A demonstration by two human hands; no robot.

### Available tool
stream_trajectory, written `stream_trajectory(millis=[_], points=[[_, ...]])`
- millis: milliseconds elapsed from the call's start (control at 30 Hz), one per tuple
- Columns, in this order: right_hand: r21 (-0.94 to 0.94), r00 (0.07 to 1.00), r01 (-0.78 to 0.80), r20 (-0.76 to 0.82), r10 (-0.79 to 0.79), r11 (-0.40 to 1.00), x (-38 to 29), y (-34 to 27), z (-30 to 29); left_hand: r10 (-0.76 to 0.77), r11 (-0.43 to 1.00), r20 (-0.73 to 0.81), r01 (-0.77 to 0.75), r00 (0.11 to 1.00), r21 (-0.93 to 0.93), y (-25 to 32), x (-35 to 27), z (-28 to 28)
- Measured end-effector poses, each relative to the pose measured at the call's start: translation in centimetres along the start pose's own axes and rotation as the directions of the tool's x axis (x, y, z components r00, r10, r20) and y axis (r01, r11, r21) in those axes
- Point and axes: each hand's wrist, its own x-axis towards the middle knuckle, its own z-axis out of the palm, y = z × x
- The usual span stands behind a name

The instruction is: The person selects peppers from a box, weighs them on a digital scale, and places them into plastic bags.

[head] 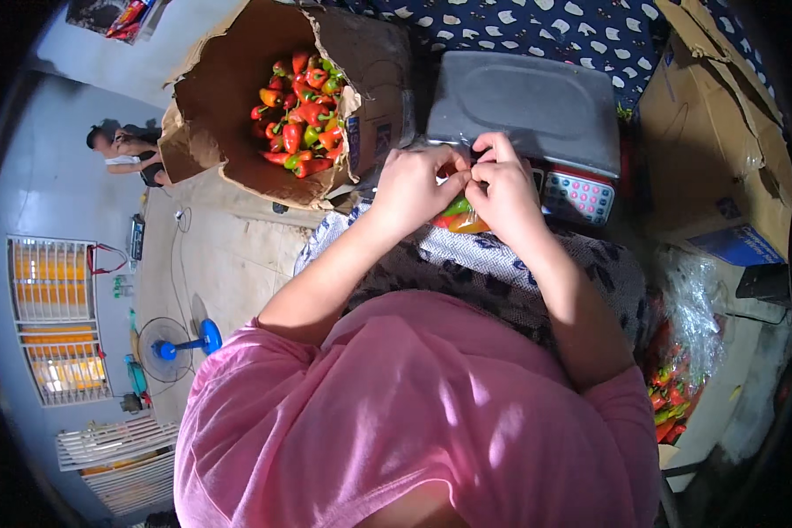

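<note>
My left hand (416, 185) and my right hand (505, 188) meet in front of me, fingertips pinching the top of a clear plastic bag of peppers (465, 221). Red, orange and green peppers show through the plastic below my fingers, above my patterned clothing. Just beyond my hands lies the flat grey platform of a digital scale (525, 105), with its keypad (577, 197) to the right of my right hand. The exact grip of the fingers on the plastic is partly hidden.
A torn cardboard box (376, 72) with red and green peppers (303, 119) lies at upper left. Another cardboard box (706, 145) stands at right, above clear plastic bags (690, 310) and more peppers (666, 402). A fan (165, 350) and a person (132, 153) are farther left.
</note>
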Motion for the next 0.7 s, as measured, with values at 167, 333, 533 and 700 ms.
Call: stream_trajectory(millis=[167, 333, 533, 700], points=[[-0.106, 0.999, 0.033, 0.033, -0.03, 0.994, -0.8, -0.3, 1.0, -0.22, 0.957, 0.323, 0.14, 0.921, 0.254, 0.1, 0.4, -0.2], [-0.05, 0.999, 0.053, 0.005, -0.053, 0.997, -0.9, -0.1, 1.2, -0.177, 0.974, 0.332, 0.115, 0.927, 0.197, -1.9, 0.7, 0.9], [0.375, 0.987, -0.038, -0.13, 0.093, 0.926, -0.3, 1.2, 1.8, -0.23, 0.672, 0.449, 0.475, 0.863, -0.568, -6.1, 0.2, 2.9], [-0.286, 0.914, -0.163, 0.317, 0.254, 0.944, 1.6, -0.2, -1.7, -0.142, 0.94, 0.177, 0.188, 0.974, -0.284, -3.8, -0.3, 2.6]])
